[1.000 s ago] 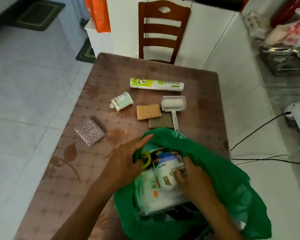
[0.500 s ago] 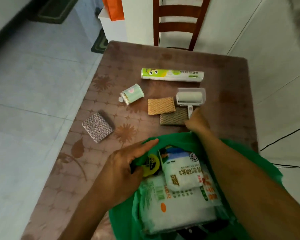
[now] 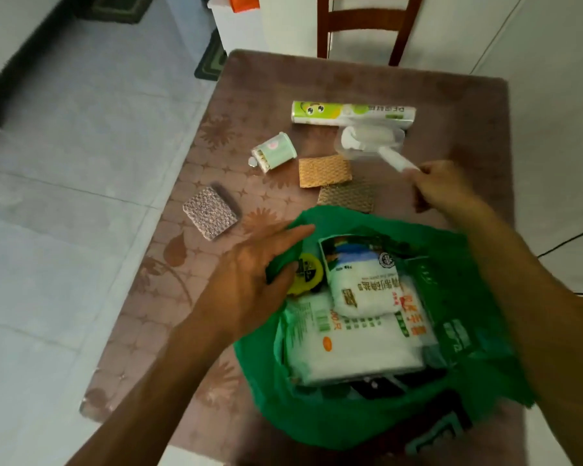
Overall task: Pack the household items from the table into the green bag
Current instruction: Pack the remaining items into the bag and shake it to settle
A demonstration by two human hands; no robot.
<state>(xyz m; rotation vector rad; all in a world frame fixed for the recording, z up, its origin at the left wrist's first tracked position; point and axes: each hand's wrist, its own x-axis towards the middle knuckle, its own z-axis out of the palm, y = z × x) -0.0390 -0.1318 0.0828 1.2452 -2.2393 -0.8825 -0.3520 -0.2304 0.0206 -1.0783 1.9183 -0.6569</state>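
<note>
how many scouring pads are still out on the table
3: a silver glittery rectangular scouring pad near the left edge, a tan woven pad mid-table, and a darker brown woven pad beside it, touching the green plastic bag's rim.

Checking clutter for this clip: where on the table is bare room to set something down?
Free: the far strip of the table beyond the green-and-white box, and the right edge past the right hand. Crowded: the middle, from silver sponge to lint roller.

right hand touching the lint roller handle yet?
Touching. The head view shows the right hand with fingers curled round the end of the lint roller handle, roller head tilted above the table.
</note>
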